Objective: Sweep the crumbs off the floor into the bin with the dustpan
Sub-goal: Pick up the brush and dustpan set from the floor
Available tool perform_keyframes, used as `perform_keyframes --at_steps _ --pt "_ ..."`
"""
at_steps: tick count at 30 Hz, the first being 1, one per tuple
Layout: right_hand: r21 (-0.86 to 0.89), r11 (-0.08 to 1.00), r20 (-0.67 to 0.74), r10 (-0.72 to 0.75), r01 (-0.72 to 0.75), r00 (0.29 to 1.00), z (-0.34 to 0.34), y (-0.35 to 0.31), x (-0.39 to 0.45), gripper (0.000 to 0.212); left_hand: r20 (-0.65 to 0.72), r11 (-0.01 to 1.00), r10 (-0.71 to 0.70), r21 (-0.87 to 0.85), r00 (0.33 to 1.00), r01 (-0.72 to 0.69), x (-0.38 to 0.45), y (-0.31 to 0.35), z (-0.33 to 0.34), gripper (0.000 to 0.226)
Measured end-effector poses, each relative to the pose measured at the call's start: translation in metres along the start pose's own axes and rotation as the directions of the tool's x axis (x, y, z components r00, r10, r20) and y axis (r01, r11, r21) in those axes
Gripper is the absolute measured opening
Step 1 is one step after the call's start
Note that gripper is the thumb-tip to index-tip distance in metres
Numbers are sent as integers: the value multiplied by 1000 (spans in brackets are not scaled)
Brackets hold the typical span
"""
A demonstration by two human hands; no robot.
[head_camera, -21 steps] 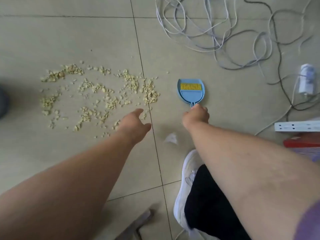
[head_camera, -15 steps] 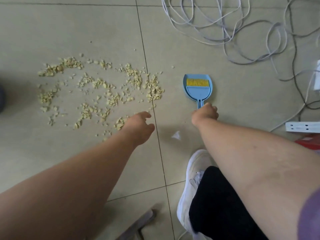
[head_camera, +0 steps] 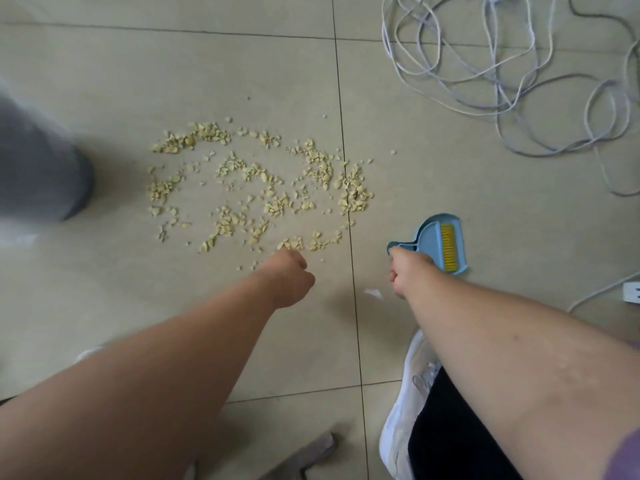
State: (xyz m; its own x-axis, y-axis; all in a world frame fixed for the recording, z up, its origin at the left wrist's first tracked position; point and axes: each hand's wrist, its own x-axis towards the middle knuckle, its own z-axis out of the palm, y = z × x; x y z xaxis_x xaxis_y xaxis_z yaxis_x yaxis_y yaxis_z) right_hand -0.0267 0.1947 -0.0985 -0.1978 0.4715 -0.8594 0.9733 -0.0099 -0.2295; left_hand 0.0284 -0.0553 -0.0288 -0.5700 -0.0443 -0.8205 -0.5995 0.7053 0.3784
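Right hand [head_camera: 407,271] around dustpan [head_camera: 438,242] handle

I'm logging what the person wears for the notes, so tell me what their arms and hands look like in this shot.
Both forearms are bare from elbow to wrist, with no watch, bracelet or glove in view. The left hand and right hand show no rings that I can make out. A bit of purple sleeve shows at the right upper arm, at the frame's lower right corner.
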Motion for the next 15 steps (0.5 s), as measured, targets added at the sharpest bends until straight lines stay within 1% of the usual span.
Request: perform_keyframes --at_steps 1,2,3,5,7,11,13,15 --pt "72 996 14 57 -58 998 3 3 -5 7 -1 1000 -2 2 1000 2 -6 -3 0 29" --pt "161 979 56 116 -123 992 4 6 -11 5 1 1000 -3 6 1000 3 -13 -7 0 30" --pt "243 952 93 168 -186 981 5 8 -15 8 6 1000 -9 11 1000 9 -18 -10 1 31" --pt "311 920 170 195 -240 966 6 6 -18 21 11 1000 -23 13 1000 23 -28 -17 2 30" --pt "324 912 195 197 -253 961 4 3 -19 27 25 999 -44 7 999 44 -35 -24 4 30" --pt "328 907 193 209 -264 959 10 -5 -18 26 62 999 -52 -5 997 52 -36 -29 6 36" --pt "315 915 176 206 -253 963 17 -8 -11 25 59 998 -46 -32 997 47 -29 -27 4 39" --pt "303 925 119 204 -231 972 24 -10 -5 20 48 998 -33 -56 998 36 -22 -23 0 39"
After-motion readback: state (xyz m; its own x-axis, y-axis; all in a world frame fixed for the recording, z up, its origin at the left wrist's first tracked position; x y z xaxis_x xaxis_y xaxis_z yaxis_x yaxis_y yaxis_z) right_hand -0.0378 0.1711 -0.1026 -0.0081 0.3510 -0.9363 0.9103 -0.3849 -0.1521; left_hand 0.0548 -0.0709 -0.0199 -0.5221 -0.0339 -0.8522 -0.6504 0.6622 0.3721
